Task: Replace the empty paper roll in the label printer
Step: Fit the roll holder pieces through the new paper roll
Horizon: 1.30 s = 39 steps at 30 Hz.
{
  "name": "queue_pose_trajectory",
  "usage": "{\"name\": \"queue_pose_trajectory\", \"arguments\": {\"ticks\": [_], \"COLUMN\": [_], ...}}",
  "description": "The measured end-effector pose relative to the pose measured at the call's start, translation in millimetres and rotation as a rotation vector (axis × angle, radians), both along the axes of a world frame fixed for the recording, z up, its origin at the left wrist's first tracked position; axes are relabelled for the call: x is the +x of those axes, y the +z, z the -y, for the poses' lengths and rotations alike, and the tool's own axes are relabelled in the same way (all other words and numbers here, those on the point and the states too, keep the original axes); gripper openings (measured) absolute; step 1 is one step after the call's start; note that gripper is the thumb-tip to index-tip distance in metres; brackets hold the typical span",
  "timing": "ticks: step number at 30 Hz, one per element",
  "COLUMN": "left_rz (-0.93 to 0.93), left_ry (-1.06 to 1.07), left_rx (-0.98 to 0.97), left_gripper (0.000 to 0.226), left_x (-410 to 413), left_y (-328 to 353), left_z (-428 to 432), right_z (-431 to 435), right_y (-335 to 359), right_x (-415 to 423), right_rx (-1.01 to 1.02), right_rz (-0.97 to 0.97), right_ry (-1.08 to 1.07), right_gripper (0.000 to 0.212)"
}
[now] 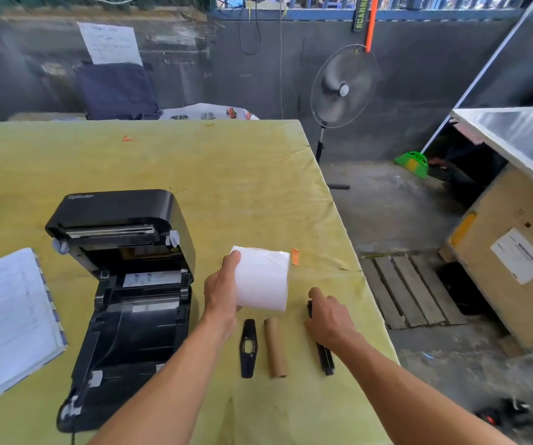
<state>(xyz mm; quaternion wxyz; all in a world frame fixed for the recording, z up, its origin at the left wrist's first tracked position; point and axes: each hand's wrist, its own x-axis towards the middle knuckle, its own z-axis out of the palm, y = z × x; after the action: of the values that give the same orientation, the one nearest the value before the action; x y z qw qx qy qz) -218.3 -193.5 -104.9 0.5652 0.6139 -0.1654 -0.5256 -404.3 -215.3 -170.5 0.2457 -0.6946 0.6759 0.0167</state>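
A black label printer (pixel 124 290) stands on the yellow-green table (pixel 226 175) with its lid swung up and its paper bay bare. My left hand (pixel 222 293) grips the left end of a full white paper roll (pixel 263 279), held just right of the printer. An empty brown cardboard core (pixel 275 347) lies on the table below the roll, with a flat black roll guide (pixel 248 347) to its left. My right hand (pixel 331 319) closes around a black spindle bar (pixel 325 359) lying to the right of the core.
A white notebook (pixel 8 319) lies left of the printer. A small orange scrap (pixel 295 255) sits beside the roll. The table's right edge runs close to my right arm. Beyond it stand a floor fan (pixel 342 88), a wooden pallet (pixel 409 290) and a cardboard box (pixel 512 261).
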Motion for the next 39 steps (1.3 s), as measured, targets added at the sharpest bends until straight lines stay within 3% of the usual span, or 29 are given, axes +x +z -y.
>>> {"name": "queue_pose_trajectory", "arguments": {"ticks": [3,8,12,17,26,32,39], "left_rz": [-0.026,-0.064,-0.091,-0.118,-0.094,-0.094,-0.072], "left_ry": [0.080,0.208,0.250,0.268,0.241,0.202,0.118], "left_rx": [0.034,0.085,0.106,0.121,0.140,0.132,0.137], "left_gripper": [0.026,0.027,0.027,0.029,0.033,0.034,0.038], "left_x": [-3.6,-8.6,-10.6,-10.0,-5.4,-4.0,-10.4], "left_y": [4.0,10.8,15.6,21.8,32.1,41.2,42.8], "left_z": [11.7,23.8,26.6,24.1,9.3,-0.6,-14.3], "right_z": [23.8,57.6,63.9,53.2,28.1,10.3,-17.6], "right_y": [11.4,64.4,84.3,79.2,88.2,98.6,105.1], "right_x": [1.8,5.0,11.6,22.2,32.1,31.1,26.0], "right_rx": [-0.068,-0.283,-0.309,-0.293,-0.345,-0.308,-0.477], "right_rz": [0.245,0.841,1.091,1.146,1.186,1.317,1.128], "right_ry": [-0.197,-0.726,-0.871,-0.938,-0.994,-1.105,-0.907], "right_gripper": [0.050,0.042,0.039,0.032,0.038,0.036,0.032]}}
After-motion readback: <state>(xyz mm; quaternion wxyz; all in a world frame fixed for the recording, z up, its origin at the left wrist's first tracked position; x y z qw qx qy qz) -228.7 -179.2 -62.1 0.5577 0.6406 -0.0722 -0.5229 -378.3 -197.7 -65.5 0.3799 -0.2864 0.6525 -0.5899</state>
